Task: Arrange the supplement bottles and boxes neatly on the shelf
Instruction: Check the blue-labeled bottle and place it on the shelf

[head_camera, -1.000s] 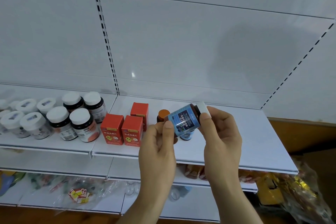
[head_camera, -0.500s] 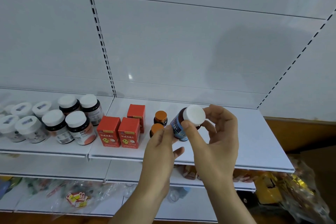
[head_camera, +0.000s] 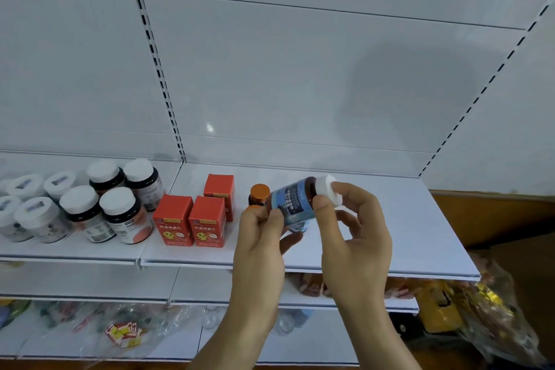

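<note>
I've tipped the blue-labelled bottle (head_camera: 292,204) back onto its side, cap to the right; half a second ago it faced me. Left hand (head_camera: 264,237) pinches its base, right hand (head_camera: 351,228) its white cap (head_camera: 326,189), above the shelf (head_camera: 420,234) beside the orange-capped bottles (head_camera: 259,194). Probably label-checking before placing.

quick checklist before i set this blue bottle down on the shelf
1. Hold on the blue-label bottle: left hand at the body, right hand at the white cap: ok.
2. Bottle upright: not ok, tilted, cap toward the right.
3. Cap tight: cannot tell.
4. Bare shelf right of the orange-cap bottles: ok.
5. Red boxes standing, out of the way: ok.
6. Label facing front: cannot tell.
</note>
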The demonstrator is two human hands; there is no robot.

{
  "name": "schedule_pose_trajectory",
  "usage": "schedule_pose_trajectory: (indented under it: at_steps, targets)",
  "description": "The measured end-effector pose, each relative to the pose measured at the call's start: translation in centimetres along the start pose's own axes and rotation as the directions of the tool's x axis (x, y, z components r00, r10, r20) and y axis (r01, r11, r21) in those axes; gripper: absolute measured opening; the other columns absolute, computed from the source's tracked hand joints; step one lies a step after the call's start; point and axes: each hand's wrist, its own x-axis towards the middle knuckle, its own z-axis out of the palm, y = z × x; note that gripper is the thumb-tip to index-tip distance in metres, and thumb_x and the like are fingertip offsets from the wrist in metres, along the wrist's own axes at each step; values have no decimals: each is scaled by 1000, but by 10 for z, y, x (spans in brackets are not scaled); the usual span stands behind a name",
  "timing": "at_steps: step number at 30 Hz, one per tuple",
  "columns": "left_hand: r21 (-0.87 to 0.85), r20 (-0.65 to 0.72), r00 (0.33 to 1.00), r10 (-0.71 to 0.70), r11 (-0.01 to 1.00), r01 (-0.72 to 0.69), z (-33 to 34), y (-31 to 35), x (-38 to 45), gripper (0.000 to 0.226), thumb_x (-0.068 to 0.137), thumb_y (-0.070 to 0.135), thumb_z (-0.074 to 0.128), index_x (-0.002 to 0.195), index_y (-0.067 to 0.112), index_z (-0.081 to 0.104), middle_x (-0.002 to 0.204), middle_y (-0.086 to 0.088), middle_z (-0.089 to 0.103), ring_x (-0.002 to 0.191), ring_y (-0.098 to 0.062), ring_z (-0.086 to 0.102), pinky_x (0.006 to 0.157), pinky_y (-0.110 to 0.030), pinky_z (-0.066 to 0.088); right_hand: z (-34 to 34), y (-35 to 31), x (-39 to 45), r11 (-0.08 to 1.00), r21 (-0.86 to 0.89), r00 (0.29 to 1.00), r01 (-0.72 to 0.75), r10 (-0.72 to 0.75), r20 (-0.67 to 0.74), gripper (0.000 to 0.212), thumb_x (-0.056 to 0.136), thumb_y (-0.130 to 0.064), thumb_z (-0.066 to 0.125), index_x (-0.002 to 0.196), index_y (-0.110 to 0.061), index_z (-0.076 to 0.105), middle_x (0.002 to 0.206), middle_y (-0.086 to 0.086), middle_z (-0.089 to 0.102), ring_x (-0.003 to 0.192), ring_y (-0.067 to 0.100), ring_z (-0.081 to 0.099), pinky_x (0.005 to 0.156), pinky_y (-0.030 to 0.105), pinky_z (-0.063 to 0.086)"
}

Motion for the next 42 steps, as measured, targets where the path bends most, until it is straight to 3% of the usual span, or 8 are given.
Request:
schedule_pose_trajectory:
  at_steps: [2, 6, 12, 18, 22, 28, 36, 42]
  targets:
    - [121, -15, 989, 150, 982, -147, 0, 1, -2, 10, 100, 19, 54, 108, 22, 59, 104, 11, 73, 97, -6, 70, 84, -24, 56, -2, 2, 2, 998, -26, 998, -63, 63, -4, 9, 93, -37, 63, 102, -36, 65, 107, -13, 69, 108, 9, 63, 85, 31, 57]
    - [275, -45, 914, 402, 885, -376, -2, 3, -4, 36, 86, 23, 73, 110, 42, 54, 111, 17, 67, 107, -5, 65, 87, -22, 54, -10, 7, 7, 979, -130, 983, -157, 168, 76, 18, 96, -23, 63, 94, -41, 69, 113, -16, 65, 106, -5, 59, 78, 7, 48]
    - [414, 5, 811, 585, 737, -535, -3, 4, 0, 53, 76, 44, 78, 116, 56, 45, 116, 18, 59, 108, -21, 62, 89, -34, 54, -11, 10, 4, 947, -161, 937, -277, 303, 172, 27, 95, -9, 58, 93, -28, 76, 105, -16, 70, 96, -11, 61, 73, 3, 45]
    - [518, 75, 773, 629, 638, -570, -7, -1, 1, 64, 80, 51, 69, 135, 26, 48, 114, 9, 54, 108, -20, 60, 87, -34, 54, -13, 14, 5, 936, -155, 927, -316, 340, 161, 33, 93, -7, 55, 95, -32, 76, 102, -17, 72, 92, -5, 64, 74, 12, 50]
    - [576, 105, 779, 619, 601, -555, -11, 0, 4, 67, 82, 56, 64, 139, 23, 50, 113, 10, 50, 108, -14, 58, 88, -17, 48, -13, 13, 7, 932, -125, 924, -341, 357, 135, 34, 94, -6, 55, 94, -33, 77, 97, -20, 73, 95, 1, 66, 85, 34, 58]
    - [634, 204, 879, 431, 626, -454, -21, -10, 5, 67, 82, 69, 52, 138, 32, 51, 124, 18, 56, 115, -6, 57, 91, -11, 47, -21, 0, 26, 945, -68, 940, -320, 326, 105, 37, 96, -5, 54, 93, -34, 76, 88, -17, 75, 85, 7, 67, 85, 41, 60]
    - [693, 223, 947, 231, 646, -321, -15, -16, 3, 55, 80, 62, 64, 131, 45, 48, 121, 26, 56, 108, -5, 55, 89, -20, 48, -27, -15, 38, 985, -8, 950, -175, 171, 261, 38, 95, 0, 57, 91, -31, 77, 98, -13, 75, 89, 3, 67, 73, 16, 52]
    - [733, 203, 965, 168, 627, -263, -16, -22, 6, 59, 80, 62, 66, 132, 42, 46, 119, 25, 58, 102, -5, 58, 82, -17, 45, -29, -10, 42, 991, -52, 907, -125, 136, 399, 32, 97, -2, 57, 99, -27, 76, 107, -16, 74, 105, 2, 67, 80, 13, 52]
